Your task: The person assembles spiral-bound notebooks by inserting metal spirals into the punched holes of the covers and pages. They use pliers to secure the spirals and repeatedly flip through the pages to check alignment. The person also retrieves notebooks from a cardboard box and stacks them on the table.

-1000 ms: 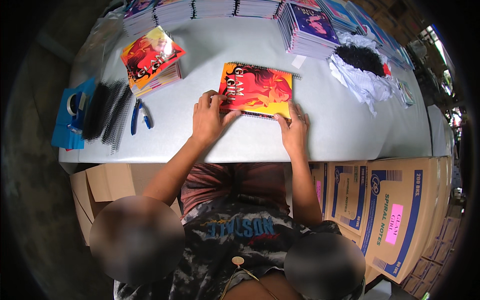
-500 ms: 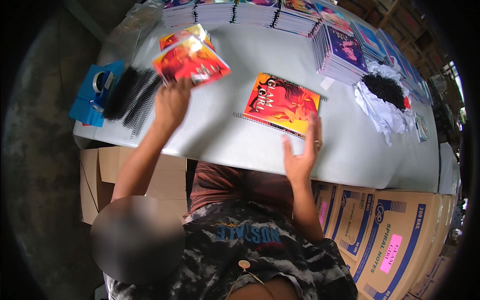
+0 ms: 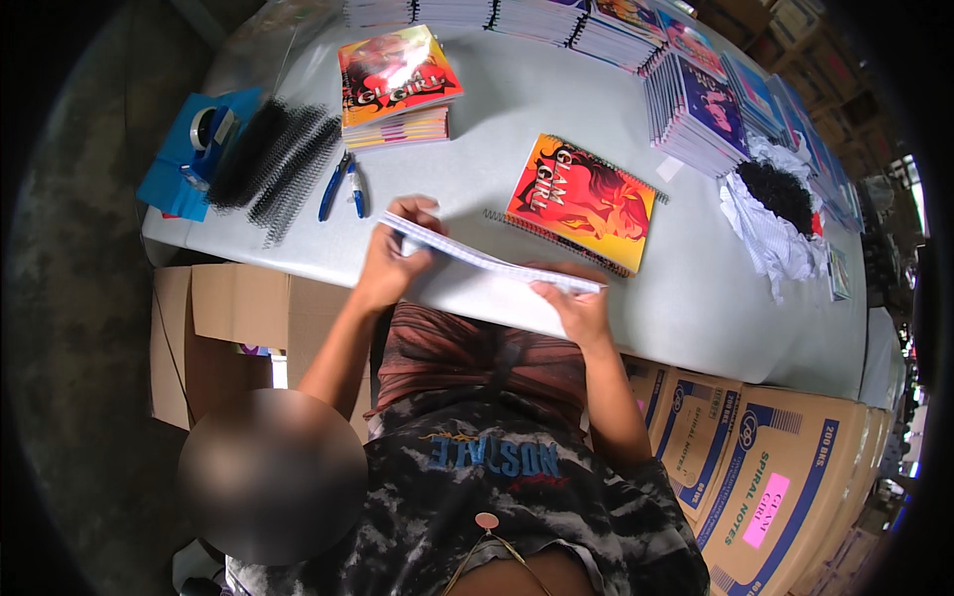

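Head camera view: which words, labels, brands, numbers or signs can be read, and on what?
Wording left unquoted:
Red notebook: large pale title, legible.
Upper-left pile: similar title, glare above it.
Cardboard box: green lettering, numbers on a blue band.
Pink label on it: dark print.
Dark shirt: blue lettering, upside down.
Purple notebook: small, hard to read.
Held sheets: nothing legible.

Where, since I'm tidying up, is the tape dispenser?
In the head view, the tape dispenser is near the left edge of the table, left of the black spiral coils.

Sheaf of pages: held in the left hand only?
No, the left hand and right hand grip the sheaf at opposite ends.
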`<state>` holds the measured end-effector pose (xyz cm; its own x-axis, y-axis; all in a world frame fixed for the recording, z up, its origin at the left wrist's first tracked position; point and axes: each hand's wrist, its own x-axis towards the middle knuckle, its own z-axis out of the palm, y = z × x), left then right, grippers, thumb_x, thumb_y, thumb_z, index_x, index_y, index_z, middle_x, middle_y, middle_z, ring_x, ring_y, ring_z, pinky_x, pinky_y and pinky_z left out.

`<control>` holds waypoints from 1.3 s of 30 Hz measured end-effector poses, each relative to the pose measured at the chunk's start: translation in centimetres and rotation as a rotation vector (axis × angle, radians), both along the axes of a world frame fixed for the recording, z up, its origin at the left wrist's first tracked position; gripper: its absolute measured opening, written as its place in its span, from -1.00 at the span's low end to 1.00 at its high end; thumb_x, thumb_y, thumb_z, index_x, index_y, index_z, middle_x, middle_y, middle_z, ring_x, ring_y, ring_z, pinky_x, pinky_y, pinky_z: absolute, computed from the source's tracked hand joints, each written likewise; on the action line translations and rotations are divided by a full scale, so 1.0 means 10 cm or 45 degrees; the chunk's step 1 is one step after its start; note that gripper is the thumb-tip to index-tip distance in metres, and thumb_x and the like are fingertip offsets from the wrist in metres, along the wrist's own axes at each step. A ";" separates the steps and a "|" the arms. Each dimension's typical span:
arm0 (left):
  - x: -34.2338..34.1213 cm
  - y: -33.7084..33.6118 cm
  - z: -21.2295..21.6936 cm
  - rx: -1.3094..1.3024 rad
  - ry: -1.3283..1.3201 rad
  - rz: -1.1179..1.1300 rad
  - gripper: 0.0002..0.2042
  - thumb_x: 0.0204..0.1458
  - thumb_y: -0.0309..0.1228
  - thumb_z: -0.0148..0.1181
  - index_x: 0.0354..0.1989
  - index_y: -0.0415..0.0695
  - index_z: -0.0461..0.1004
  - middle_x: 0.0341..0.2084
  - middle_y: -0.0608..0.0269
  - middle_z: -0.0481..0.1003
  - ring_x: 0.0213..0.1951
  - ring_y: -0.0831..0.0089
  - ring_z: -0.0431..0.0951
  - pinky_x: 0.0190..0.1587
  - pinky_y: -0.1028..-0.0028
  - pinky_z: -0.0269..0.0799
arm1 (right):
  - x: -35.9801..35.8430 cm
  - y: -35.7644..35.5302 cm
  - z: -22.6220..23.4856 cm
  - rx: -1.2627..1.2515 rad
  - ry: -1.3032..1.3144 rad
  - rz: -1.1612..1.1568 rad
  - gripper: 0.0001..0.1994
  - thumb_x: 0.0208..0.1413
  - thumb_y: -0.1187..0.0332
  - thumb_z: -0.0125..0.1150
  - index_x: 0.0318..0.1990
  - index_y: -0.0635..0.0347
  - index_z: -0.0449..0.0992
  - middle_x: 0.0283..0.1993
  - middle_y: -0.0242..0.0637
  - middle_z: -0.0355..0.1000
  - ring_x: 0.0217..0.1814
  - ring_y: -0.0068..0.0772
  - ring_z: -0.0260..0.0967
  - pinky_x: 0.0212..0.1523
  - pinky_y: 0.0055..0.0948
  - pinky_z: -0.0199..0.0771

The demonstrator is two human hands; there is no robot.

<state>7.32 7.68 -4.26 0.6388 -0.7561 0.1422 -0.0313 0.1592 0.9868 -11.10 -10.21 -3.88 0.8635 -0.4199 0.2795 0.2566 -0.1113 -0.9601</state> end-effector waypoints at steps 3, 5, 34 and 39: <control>-0.03 -0.04 -0.35 0.156 0.023 0.112 -0.65 -0.31 -0.72 -0.03 -0.25 -0.18 0.32 -0.36 0.29 0.36 -0.25 0.51 0.38 -0.13 0.54 0.28 | 0.07 0.00 0.05 -0.085 0.002 -0.005 -0.79 -0.04 0.54 0.22 -0.20 0.37 0.50 -0.30 -0.26 0.51 -0.30 -0.59 0.39 -0.23 -0.58 0.39; 0.11 -0.07 -0.13 0.261 -0.488 0.051 -0.70 -0.28 -0.72 0.00 -0.29 -0.18 0.36 -0.36 0.25 0.39 -0.25 0.41 0.40 -0.15 0.51 0.31 | 0.06 -0.01 0.10 0.080 -0.042 -0.065 -0.80 -0.02 0.53 0.22 -0.19 0.35 0.50 -0.28 -0.30 0.50 -0.28 -0.61 0.38 -0.21 -0.58 0.39; 0.51 0.17 0.59 0.334 -0.555 0.044 -0.66 0.17 -0.15 -0.08 -0.44 -0.20 0.38 -0.59 0.44 0.26 -0.51 0.66 0.17 -0.40 0.63 0.14 | 0.25 -0.20 0.04 -0.081 -0.063 -0.065 -0.73 0.05 0.50 0.16 -0.06 0.35 0.45 -0.17 -0.29 0.47 -0.20 -0.65 0.35 -0.17 -0.62 0.35; 0.58 0.19 0.56 0.530 -0.325 0.001 -0.61 0.19 -0.12 -0.13 -0.52 -0.19 0.35 -0.67 0.46 0.22 -0.57 0.69 0.13 -0.49 0.67 0.08 | 0.23 -0.22 0.06 -0.136 -0.041 -0.026 -0.75 0.04 0.52 0.15 -0.09 0.36 0.46 -0.19 -0.26 0.48 -0.22 -0.63 0.36 -0.19 -0.62 0.36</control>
<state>13.08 9.59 1.34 0.6237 -0.7814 -0.0200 -0.2806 -0.2477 0.9273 -8.80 -12.44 -3.30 0.8449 -0.4035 0.3513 0.2840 -0.2181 -0.9337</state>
